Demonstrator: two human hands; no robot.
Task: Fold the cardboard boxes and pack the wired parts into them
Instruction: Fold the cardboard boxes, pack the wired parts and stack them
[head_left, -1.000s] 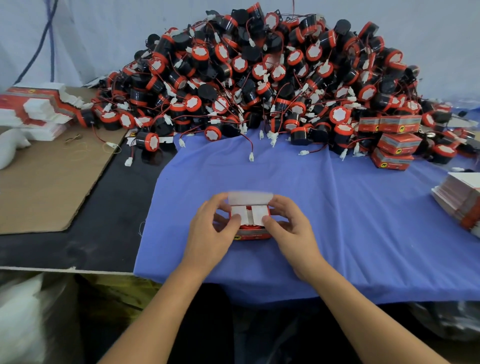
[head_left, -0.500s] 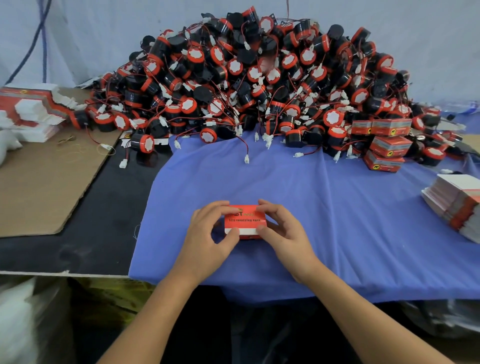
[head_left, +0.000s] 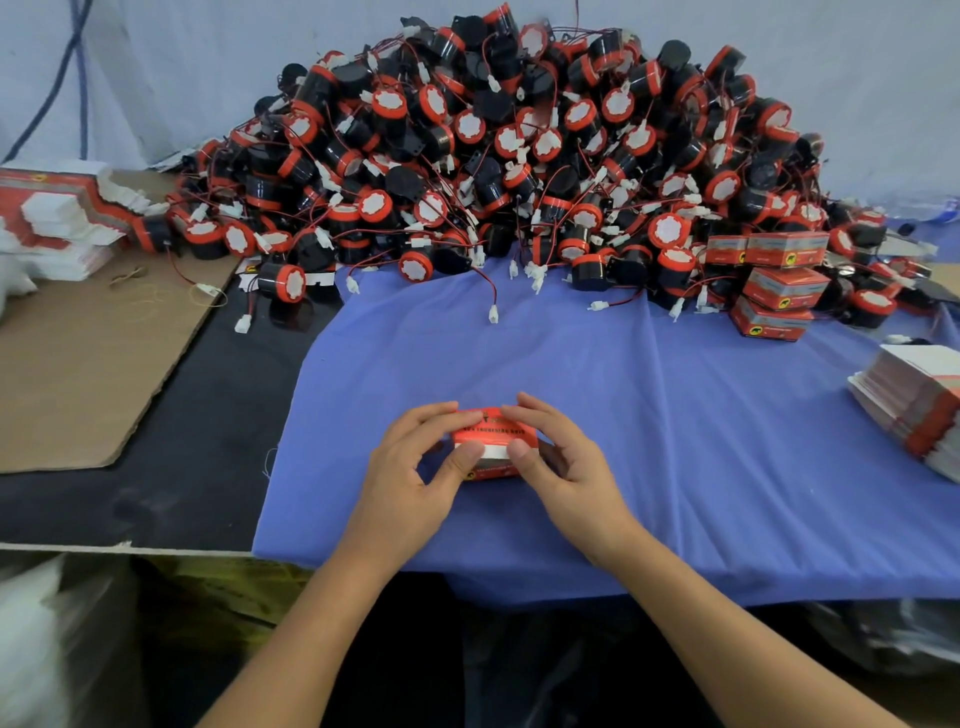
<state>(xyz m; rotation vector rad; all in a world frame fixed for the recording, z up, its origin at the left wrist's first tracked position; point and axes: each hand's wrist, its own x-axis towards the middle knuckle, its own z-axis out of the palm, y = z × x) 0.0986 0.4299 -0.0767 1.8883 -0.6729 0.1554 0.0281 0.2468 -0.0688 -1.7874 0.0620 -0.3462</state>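
red box (head_left: 491, 434): both ends covered by the gripping fingers of the left hand (head_left: 410, 467) and right hand (head_left: 569, 462); contents hidden; print on the lid too small to read
pile of wired parts (head_left: 519, 156): top cut off by the upper edge; lower parts buried under the upper ones
closed boxes (head_left: 779, 291): far right, labels too small to read
stack of flat boxes (head_left: 914, 410): cut off by the right edge
flat cartons (head_left: 57, 218): far left, cut off by the left edge
cardboard sheet (head_left: 78, 374): left part outside the picture
white mass (head_left: 31, 649): near left, blurred, cannot tell what it is
dark glossy heap (head_left: 893, 639): near right, blurred, cannot tell what it is
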